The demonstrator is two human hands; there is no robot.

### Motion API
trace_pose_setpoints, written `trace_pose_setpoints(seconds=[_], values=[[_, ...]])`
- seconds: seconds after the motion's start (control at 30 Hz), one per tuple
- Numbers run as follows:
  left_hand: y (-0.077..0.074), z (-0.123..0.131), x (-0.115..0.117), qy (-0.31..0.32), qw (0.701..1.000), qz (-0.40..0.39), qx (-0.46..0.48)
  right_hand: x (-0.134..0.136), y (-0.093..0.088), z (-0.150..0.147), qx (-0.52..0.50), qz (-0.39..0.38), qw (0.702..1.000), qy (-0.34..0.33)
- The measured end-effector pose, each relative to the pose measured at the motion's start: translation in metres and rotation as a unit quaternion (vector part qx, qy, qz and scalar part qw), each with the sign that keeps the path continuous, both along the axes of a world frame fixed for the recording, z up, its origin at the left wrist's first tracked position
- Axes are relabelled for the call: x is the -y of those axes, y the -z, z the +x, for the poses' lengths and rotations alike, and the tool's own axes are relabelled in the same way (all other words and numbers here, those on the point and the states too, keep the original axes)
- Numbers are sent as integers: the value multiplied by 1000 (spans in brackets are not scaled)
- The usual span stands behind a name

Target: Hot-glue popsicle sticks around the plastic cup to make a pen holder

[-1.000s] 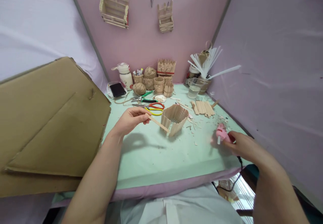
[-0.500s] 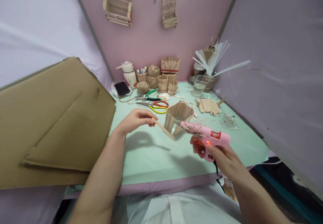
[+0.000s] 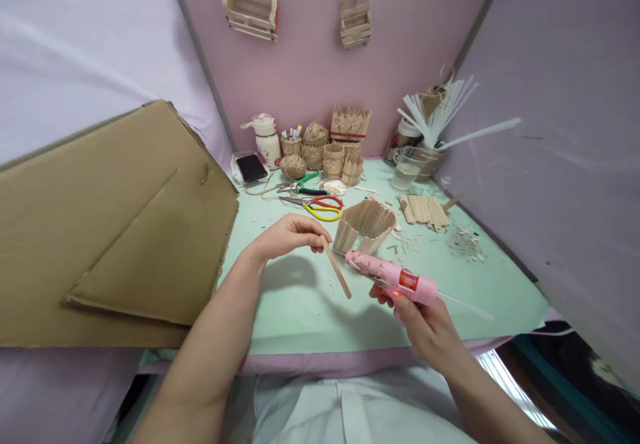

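A wooden craft stick (image 3: 338, 272) is pinched by one end in my left hand (image 3: 295, 236), its free end pointing down toward me. My right hand (image 3: 420, 321) grips a pink hot glue gun (image 3: 385, 272) with a small red light lit and a clear glue stick poking out behind. The gun's nozzle points left, close to the upper part of the craft stick; whether they touch I cannot tell. Just behind the nozzle stands a pot made of upright craft sticks (image 3: 367, 224), open at the top, with a gap in its near side.
Scissors (image 3: 320, 205) and green-handled pliers (image 3: 310, 191) lie behind my left hand. A row of craft sticks (image 3: 425, 211) and wood scraps (image 3: 467, 243) lie at right. A cup of water (image 3: 406, 176) and glue sticks (image 3: 435, 117) stand behind. Cardboard (image 3: 125, 231) leans at left.
The glue gun has moved left and turned, its nozzle now near the craft stick. The stick now hangs more steeply in my left hand. The whole view has shifted slightly.
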State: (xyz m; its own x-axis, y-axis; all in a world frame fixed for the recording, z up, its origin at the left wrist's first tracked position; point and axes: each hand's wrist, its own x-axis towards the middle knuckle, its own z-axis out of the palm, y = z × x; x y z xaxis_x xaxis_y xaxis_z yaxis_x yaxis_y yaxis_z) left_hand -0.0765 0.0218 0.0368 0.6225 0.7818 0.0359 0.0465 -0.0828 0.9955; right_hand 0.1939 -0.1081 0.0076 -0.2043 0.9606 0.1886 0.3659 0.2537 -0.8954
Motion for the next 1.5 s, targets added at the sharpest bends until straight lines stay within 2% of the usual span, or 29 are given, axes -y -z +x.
trace_pose_setpoints(seconds=[0.23, 0.87, 1.2, 1.5], values=[[0, 2, 1, 11, 1000, -5, -11, 0, -2, -5, 37, 49, 998, 18], [-2, 3, 2, 18, 1000, -14, -4, -2, -5, -6, 68, 25, 997, 30], [-1, 3, 2, 12, 1000, -11, -3, -2, -6, -6, 76, 42, 996, 20], [-2, -7, -1, -45, 999, 16, 15, -1, -6, -4, 81, 40, 996, 22]])
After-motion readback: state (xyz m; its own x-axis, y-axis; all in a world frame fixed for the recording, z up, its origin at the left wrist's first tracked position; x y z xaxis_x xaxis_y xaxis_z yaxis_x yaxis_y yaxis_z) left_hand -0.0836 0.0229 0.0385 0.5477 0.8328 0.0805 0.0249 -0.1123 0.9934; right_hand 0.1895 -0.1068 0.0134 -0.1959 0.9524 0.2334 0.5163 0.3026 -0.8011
